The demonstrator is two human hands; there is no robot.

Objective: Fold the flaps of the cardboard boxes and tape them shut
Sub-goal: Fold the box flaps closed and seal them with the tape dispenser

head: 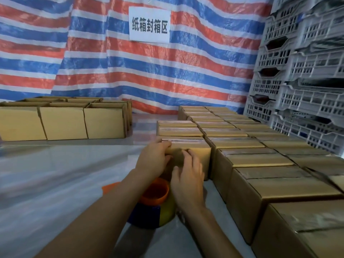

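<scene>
A taped brown cardboard box (200, 151) stands at the near end of a short row of closed boxes. My left hand (154, 157) lies against its left near corner, fingertips on the top edge. My right hand (188, 175) presses flat on its near face with straight fingers. Neither hand holds anything. A tape dispenser (154, 203) with an orange core, blue and yellow sides rests on the table just below my hands. Open boxes (63, 121) with upright flaps stand at the far left.
Several rows of taped boxes (264, 164) fill the right side of the table. Grey plastic crates (301, 75) are stacked at the right. A striped tarp (93, 62) with a white sign (149, 25) hangs behind. The grey tabletop (55, 179) spreads to the left.
</scene>
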